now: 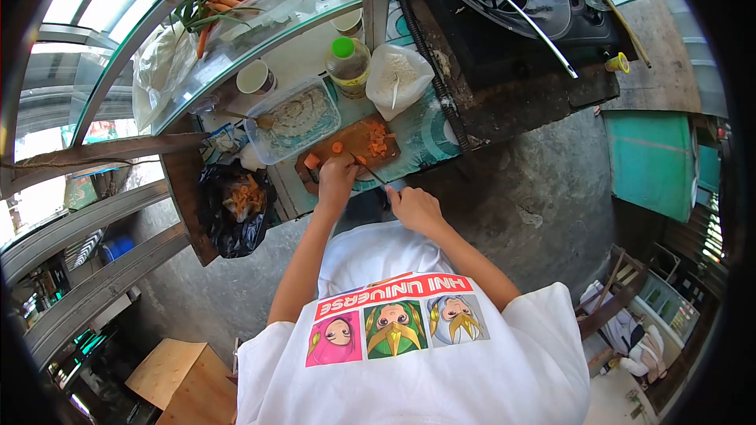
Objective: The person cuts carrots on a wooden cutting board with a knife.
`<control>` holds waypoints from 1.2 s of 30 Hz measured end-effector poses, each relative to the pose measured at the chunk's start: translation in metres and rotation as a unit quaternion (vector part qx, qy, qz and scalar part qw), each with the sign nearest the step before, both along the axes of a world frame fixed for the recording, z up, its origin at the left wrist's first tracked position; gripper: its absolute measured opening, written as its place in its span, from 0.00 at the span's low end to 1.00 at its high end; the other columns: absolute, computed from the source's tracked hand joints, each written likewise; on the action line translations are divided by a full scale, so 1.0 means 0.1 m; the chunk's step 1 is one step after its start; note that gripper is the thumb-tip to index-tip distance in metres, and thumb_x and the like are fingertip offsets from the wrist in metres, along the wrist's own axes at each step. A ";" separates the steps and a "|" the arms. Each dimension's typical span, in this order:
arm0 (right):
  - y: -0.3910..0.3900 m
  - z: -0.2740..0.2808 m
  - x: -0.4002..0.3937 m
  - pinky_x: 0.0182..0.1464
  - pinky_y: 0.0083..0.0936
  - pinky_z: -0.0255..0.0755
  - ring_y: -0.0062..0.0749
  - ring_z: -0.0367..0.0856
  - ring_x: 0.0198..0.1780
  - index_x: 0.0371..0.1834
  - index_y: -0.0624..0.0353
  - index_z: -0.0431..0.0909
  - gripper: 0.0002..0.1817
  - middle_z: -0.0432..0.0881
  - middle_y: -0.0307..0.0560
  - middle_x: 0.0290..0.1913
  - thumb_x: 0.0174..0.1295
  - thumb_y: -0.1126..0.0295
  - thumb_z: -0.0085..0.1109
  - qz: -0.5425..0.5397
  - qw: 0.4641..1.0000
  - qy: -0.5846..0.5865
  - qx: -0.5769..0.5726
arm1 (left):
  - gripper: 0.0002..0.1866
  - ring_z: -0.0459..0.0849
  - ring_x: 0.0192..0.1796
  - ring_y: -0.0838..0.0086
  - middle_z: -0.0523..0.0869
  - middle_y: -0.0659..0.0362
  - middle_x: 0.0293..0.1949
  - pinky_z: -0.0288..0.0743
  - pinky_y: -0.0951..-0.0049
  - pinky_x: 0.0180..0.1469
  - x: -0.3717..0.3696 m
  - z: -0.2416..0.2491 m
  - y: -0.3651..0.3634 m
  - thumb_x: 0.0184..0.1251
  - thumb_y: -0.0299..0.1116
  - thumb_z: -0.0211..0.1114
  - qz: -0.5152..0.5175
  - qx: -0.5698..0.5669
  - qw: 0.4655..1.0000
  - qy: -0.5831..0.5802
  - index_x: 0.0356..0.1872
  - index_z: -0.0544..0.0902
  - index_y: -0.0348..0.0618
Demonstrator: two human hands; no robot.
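A brown cutting board [354, 137] lies at the counter's front edge. My left hand [339, 179] is closed over it, fingertips pressed on a carrot piece that they mostly hide. In my right hand [415, 206] is a knife [372, 172], its thin blade slanting up toward the left fingertips. Chopped carrot [379, 141] forms a small pile at the board's right end. A carrot chunk [312, 161] sits at the left end, and a smaller carrot piece [337, 147] rests just beyond my left fingers.
Behind the board stand a plastic tub [319, 114] with pale residue and a spoon, a green-capped bottle [347, 71] and a bag of white powder [398, 83]. A black bag of peelings [246, 201] hangs left. At right is a stove [504, 63] with a pan.
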State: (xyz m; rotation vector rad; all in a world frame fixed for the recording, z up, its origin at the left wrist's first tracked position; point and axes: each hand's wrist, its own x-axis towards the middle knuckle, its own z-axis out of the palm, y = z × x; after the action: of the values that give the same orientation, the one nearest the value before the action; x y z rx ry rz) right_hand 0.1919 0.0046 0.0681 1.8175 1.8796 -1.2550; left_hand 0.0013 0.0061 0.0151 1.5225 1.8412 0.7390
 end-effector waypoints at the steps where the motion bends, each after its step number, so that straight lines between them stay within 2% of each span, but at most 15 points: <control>1: 0.00 0.00 0.00 0.47 0.49 0.75 0.61 0.83 0.41 0.28 0.67 0.83 0.36 0.83 0.66 0.34 0.71 0.43 0.37 0.005 1.000 0.001 0.001 | 0.08 0.81 0.40 0.49 0.84 0.44 0.31 0.73 0.56 0.43 0.00 0.01 0.00 0.53 0.27 0.68 0.001 -0.001 1.000 -0.003 0.32 0.84 0.33; 11: 0.00 -0.21 -0.05 0.45 0.50 0.75 0.61 0.83 0.40 0.28 0.67 0.82 0.37 0.83 0.67 0.32 0.71 0.42 0.37 -0.003 1.000 0.005 0.020 | 0.11 0.82 0.40 0.50 0.84 0.43 0.32 0.74 0.58 0.44 -0.01 -0.05 -0.01 0.53 0.28 0.70 0.010 0.005 1.000 -0.020 0.34 0.84 0.30; 16: -0.10 -0.44 -0.02 0.43 0.51 0.75 0.60 0.83 0.38 0.27 0.66 0.82 0.37 0.83 0.65 0.31 0.71 0.41 0.37 -0.003 0.997 0.016 0.080 | 0.13 0.83 0.40 0.51 0.85 0.43 0.33 0.74 0.59 0.45 -0.01 -0.03 0.00 0.54 0.32 0.71 0.003 -0.019 1.000 -0.011 0.35 0.85 0.29; 19: -0.06 -0.45 -0.03 0.43 0.51 0.75 0.60 0.83 0.38 0.28 0.66 0.82 0.36 0.83 0.66 0.33 0.71 0.41 0.37 -0.006 0.999 0.021 0.039 | 0.14 0.83 0.40 0.51 0.85 0.43 0.33 0.74 0.59 0.45 0.00 0.01 0.00 0.54 0.33 0.71 -0.004 -0.019 1.000 -0.002 0.34 0.85 0.30; 24: -0.09 -0.53 -0.02 0.45 0.49 0.75 0.60 0.83 0.41 0.29 0.65 0.83 0.36 0.83 0.66 0.33 0.71 0.42 0.37 -0.018 0.998 0.023 0.064 | 0.13 0.83 0.41 0.52 0.86 0.45 0.34 0.75 0.61 0.47 0.03 0.01 0.01 0.54 0.33 0.71 -0.012 -0.006 1.000 0.007 0.35 0.86 0.31; 26: -0.06 -0.56 -0.03 0.45 0.48 0.75 0.60 0.83 0.41 0.28 0.65 0.83 0.36 0.83 0.66 0.33 0.71 0.42 0.37 -0.022 0.997 0.019 0.068 | 0.15 0.84 0.41 0.53 0.87 0.46 0.34 0.76 0.61 0.48 0.04 -0.04 0.02 0.51 0.34 0.72 -0.007 -0.011 0.998 0.058 0.35 0.85 0.32; 28: -0.07 -0.64 -0.02 0.44 0.44 0.75 0.58 0.84 0.40 0.27 0.65 0.83 0.39 0.83 0.64 0.31 0.70 0.38 0.37 -0.088 0.994 0.058 0.007 | 0.16 0.85 0.41 0.55 0.87 0.46 0.35 0.77 0.62 0.46 0.03 -0.04 -0.01 0.50 0.34 0.73 0.003 -0.015 0.999 0.044 0.36 0.85 0.32; 29: -0.03 -0.71 0.00 0.44 0.44 0.75 0.58 0.84 0.40 0.27 0.65 0.83 0.39 0.83 0.64 0.31 0.70 0.38 0.37 -0.088 0.994 0.059 0.011 | 0.17 0.86 0.40 0.56 0.87 0.47 0.35 0.78 0.63 0.45 0.03 -0.04 0.01 0.49 0.34 0.73 0.013 -0.018 0.999 0.027 0.36 0.85 0.32; 30: 0.00 -0.75 0.03 0.40 0.41 0.73 0.51 0.83 0.35 0.25 0.66 0.81 0.40 0.82 0.60 0.26 0.69 0.37 0.37 -0.092 0.990 0.096 -0.037 | 0.17 0.86 0.40 0.56 0.87 0.47 0.35 0.78 0.63 0.45 0.02 -0.06 -0.01 0.49 0.34 0.73 0.013 -0.017 0.999 0.027 0.36 0.85 0.32; 31: -0.01 -0.78 0.07 0.36 0.39 0.72 0.45 0.81 0.30 0.22 0.67 0.79 0.41 0.80 0.56 0.22 0.68 0.35 0.38 -0.097 0.983 0.132 -0.086 | 0.17 0.86 0.39 0.60 0.87 0.48 0.35 0.78 0.65 0.43 0.00 -0.08 -0.04 0.48 0.34 0.74 0.025 -0.008 1.000 0.004 0.36 0.84 0.32; 32: -0.03 -0.80 0.11 0.36 0.39 0.72 0.45 0.81 0.30 0.22 0.67 0.79 0.41 0.80 0.56 0.22 0.68 0.35 0.38 -0.097 0.983 0.132 -0.087 | 0.18 0.86 0.37 0.64 0.87 0.49 0.36 0.79 0.68 0.41 -0.02 -0.10 -0.08 0.48 0.34 0.75 0.038 0.002 0.999 -0.020 0.37 0.84 0.32; 33: -0.03 -0.71 0.14 0.33 0.36 0.68 0.37 0.75 0.26 0.19 0.67 0.74 0.41 0.74 0.50 0.19 0.68 0.35 0.39 -0.105 0.979 0.159 -0.080 | 0.18 0.86 0.37 0.64 0.87 0.49 0.36 0.79 0.68 0.41 -0.04 -0.10 -0.11 0.48 0.34 0.75 0.038 0.001 0.999 -0.020 0.37 0.84 0.32; 34: -0.04 -0.66 0.16 0.29 0.33 0.65 0.29 0.68 0.22 0.16 0.66 0.70 0.41 0.69 0.44 0.15 0.68 0.35 0.40 -0.112 0.973 0.185 -0.074 | 0.17 0.86 0.36 0.69 0.87 0.51 0.35 0.78 0.71 0.41 -0.07 -0.10 -0.15 0.49 0.33 0.75 0.057 -0.006 0.997 -0.045 0.37 0.84 0.32; 35: -0.06 -0.66 0.18 0.29 0.33 0.65 0.29 0.68 0.22 0.16 0.66 0.70 0.41 0.69 0.44 0.15 0.68 0.35 0.40 -0.112 0.973 0.185 -0.075 | 0.17 0.85 0.35 0.74 0.87 0.53 0.35 0.78 0.75 0.41 -0.09 -0.10 -0.19 0.49 0.31 0.75 0.076 -0.012 0.995 -0.070 0.38 0.84 0.32; 36: -0.07 -0.66 0.20 0.28 0.32 0.62 0.26 0.64 0.22 0.15 0.65 0.67 0.40 0.65 0.41 0.15 0.69 0.36 0.41 -0.136 0.970 0.197 -0.047 | 0.17 0.85 0.35 0.74 0.87 0.53 0.35 0.78 0.75 0.41 -0.12 -0.12 -0.23 0.49 0.31 0.75 0.076 -0.012 0.995 -0.070 0.38 0.84 0.32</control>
State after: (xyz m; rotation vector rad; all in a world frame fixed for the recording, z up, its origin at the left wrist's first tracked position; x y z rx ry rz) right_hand 0.2115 -0.0024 0.0020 1.9353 1.7490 -1.8890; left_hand -0.0105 -0.0174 0.0032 1.2911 1.8670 0.8680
